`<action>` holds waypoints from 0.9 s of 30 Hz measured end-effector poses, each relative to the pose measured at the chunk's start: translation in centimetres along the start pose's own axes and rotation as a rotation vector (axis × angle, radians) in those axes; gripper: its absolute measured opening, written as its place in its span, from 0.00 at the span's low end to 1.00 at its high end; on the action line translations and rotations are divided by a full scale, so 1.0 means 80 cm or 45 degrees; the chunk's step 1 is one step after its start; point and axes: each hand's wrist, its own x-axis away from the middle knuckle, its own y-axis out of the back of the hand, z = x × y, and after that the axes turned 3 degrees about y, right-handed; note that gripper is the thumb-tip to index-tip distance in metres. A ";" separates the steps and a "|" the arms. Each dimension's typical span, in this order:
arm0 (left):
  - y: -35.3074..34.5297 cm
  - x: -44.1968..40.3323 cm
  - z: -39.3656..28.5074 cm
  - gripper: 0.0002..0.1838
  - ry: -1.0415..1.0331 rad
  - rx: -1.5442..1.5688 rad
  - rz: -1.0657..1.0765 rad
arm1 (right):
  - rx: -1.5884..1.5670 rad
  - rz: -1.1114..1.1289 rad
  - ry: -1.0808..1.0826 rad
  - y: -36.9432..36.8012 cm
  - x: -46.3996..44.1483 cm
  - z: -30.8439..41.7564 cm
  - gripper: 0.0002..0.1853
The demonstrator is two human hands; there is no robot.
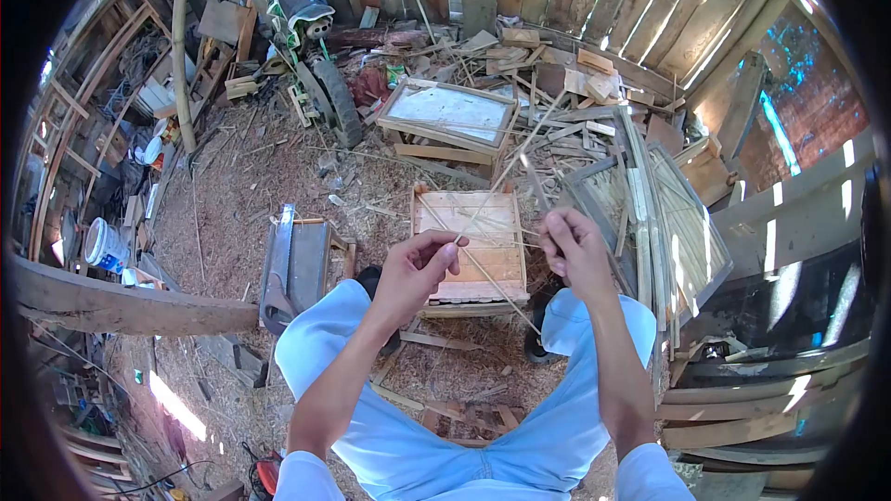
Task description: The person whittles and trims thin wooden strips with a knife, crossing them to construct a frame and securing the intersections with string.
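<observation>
My left hand is closed in a pinch on a thin wooden strip, which slants up and away to the right. My right hand is wrapped round a knife; its narrow blade points forward, close to the strip, and its handle is hidden in the fingers. Below both hands, between my knees, sits a shallow wooden box with a slatted top. More thin strips lie across it, one running diagonally down toward my right foot.
On my left a handsaw rests on a small dark stool. Ahead is a framed white panel before scrap wood and a wheeled machine. Framed mesh panels lean at right. A beam juts in from the left.
</observation>
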 end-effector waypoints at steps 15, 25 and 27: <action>-0.045 0.063 -0.048 0.13 -0.125 -0.062 -0.034 | 0.018 0.102 0.211 -0.040 0.054 0.040 0.11; -0.050 0.064 -0.043 0.12 -0.209 -0.088 -0.067 | 0.297 0.118 0.258 -0.051 0.062 0.043 0.12; -0.048 0.062 -0.037 0.11 -0.220 -0.100 -0.062 | 0.517 0.293 0.131 -0.057 0.064 0.046 0.12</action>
